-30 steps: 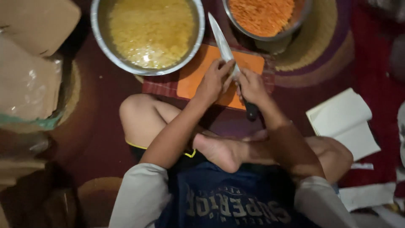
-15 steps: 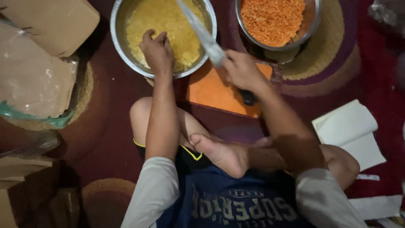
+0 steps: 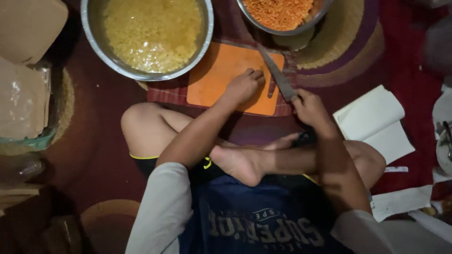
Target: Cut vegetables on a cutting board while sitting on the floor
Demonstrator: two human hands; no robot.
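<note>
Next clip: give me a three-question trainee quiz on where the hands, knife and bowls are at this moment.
1. True or false: the left hand rests on the orange cutting board.
2. The right hand holds: A) a spoon B) a knife C) a bowl.
3. Fill in: the steel bowl of yellow grains sits beyond the board's ____ end, from the person's side; the bowl of orange lentils sits toward the other end.

Key: 1 true; 2 B, with the blade lying over the board's right end; 3 left.
</note>
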